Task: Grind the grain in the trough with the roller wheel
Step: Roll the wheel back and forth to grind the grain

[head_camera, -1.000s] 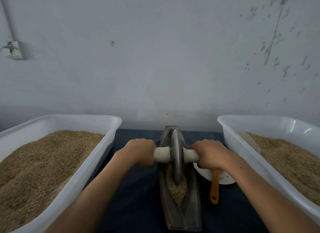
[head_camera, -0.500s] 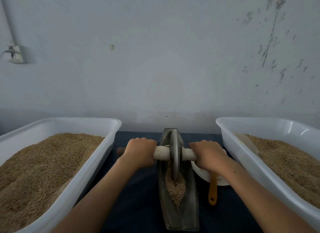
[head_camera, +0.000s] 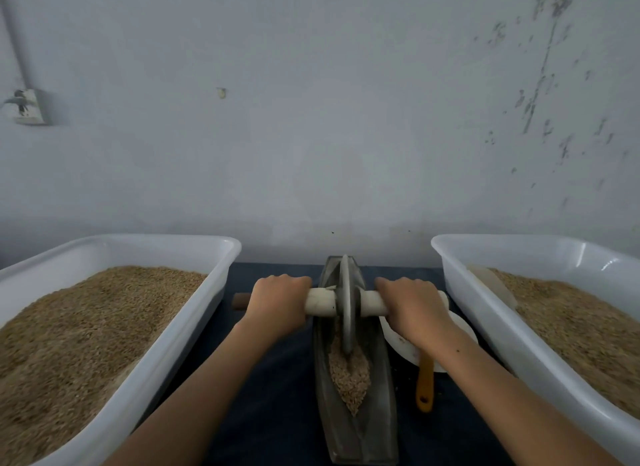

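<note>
A: Change since a second ago? Roller wheel (head_camera: 346, 302) rolled further away, toward the trough's (head_camera: 382, 389) far end.
B: Why the tubs (head_camera: 460, 292) just outside the knuckles? Grain supply, probably.
A: Hands? Left hand (head_camera: 278, 301) and right hand (head_camera: 414, 306) both clenched round the axle (head_camera: 320, 302), flanking the wheel for even pressure.
B: Grain (head_camera: 349, 379)? In the trough, nearer than the fingers, still whole.

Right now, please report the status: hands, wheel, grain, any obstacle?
Left hand and right hand grip the axle handle. Roller wheel upright in trough, on grain. Nothing blocks the trough.
</note>
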{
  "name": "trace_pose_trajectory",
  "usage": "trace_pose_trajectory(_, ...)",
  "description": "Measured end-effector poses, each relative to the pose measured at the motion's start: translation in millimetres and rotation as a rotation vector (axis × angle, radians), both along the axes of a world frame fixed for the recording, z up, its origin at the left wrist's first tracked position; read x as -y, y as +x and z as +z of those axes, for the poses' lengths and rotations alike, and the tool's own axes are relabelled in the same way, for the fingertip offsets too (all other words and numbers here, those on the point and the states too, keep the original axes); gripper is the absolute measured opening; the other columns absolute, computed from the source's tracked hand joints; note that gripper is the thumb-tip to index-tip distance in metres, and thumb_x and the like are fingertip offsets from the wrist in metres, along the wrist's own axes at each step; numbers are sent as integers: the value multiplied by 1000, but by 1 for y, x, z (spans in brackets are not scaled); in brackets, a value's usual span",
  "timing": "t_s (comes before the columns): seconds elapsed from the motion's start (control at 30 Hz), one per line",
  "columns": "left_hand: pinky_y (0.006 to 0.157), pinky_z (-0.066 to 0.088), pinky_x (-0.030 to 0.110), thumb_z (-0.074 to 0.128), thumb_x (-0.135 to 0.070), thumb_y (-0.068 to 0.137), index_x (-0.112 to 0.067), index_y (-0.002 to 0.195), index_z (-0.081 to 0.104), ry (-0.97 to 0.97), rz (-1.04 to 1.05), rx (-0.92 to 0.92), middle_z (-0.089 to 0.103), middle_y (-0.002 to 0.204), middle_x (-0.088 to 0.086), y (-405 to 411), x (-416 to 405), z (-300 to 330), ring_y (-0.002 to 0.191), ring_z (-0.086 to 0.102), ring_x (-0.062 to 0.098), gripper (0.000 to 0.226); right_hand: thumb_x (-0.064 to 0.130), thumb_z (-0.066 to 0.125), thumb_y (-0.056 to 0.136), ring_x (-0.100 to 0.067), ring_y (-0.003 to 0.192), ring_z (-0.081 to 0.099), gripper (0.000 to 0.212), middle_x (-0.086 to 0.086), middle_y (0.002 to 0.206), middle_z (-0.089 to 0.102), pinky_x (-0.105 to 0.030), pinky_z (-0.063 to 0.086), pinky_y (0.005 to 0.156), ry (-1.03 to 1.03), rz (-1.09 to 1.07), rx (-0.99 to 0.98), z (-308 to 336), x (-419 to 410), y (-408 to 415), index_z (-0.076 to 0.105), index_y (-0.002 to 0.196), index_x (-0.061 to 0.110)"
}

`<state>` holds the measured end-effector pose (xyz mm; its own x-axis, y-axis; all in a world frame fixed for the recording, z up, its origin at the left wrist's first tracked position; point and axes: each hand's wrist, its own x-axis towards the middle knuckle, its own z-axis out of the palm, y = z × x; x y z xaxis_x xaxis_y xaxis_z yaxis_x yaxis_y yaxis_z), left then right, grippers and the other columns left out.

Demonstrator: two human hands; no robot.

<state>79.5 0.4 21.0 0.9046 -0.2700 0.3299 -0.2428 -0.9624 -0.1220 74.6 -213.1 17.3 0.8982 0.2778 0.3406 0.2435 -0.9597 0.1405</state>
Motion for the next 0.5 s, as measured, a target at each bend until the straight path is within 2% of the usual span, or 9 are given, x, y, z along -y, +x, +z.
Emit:
trace_pose_trajectory(0.1, 67, 36, 28, 58, -36, 83, -25, 102, 51, -19, -15, 52, 63, 94, -3, 2, -2, -4, 83, 58, 17, 23, 17, 57, 87, -16, 65, 42, 23, 3, 85, 61, -29, 32, 60, 24, 9, 90, -7, 0, 1, 36, 89, 25)
trace_pose_trajectory(0.17, 67, 37, 28, 59, -37, 82, -25, 103, 52, -6, -33, 30, 63, 94, -4, 3, -4, -4, 83, 58, 15, 25, 17, 57, 86, -17, 65, 41, 21, 2, 86, 61, -30, 30, 60, 10, 20, 71, -5, 2, -1, 38, 91, 25)
trace_pose_trajectory(0.23, 69, 38, 27, 61, -38, 81, -25, 106, 53, 22, -51, -47, 63, 96, -4, 3, -5, 0, 83, 57, 13, 29, 17, 58, 84, -16, 68, 46, 18, 2, 89, 62, -29, 32, 62, -12, 31, -29, 2, 3, -3, 46, 96, 25)
trace_pose_trajectory(0.33, 68, 38, 28, 64, -36, 79, -22, 109, 57, 55, -52, -230, 62, 93, -4, 2, -6, 6, 79, 54, 12, 33, 17, 58, 83, -17, 77, 57, 26, 1, 95, 64, -27, 37, 63, -67, 45, -220, 13, 4, -5, 57, 108, 24)
trace_pose_trajectory(0.43, 69, 39, 28, 67, -31, 78, -19, 110, 57, 41, -37, -387, 57, 88, -4, 3, -7, 12, 78, 52, 12, 36, 20, 60, 81, -16, 75, 56, 30, 1, 92, 63, -24, 34, 55, -87, 51, -359, 20, 5, -6, 59, 111, 21)
trace_pose_trajectory(0.5, 69, 39, 28, 67, -32, 78, -18, 110, 57, 40, -35, -400, 54, 86, -4, 3, -7, 12, 78, 52, 13, 36, 21, 63, 80, -15, 76, 57, 31, 1, 91, 62, -24, 34, 54, -74, 45, -407, 21, 5, -6, 59, 112, 21)
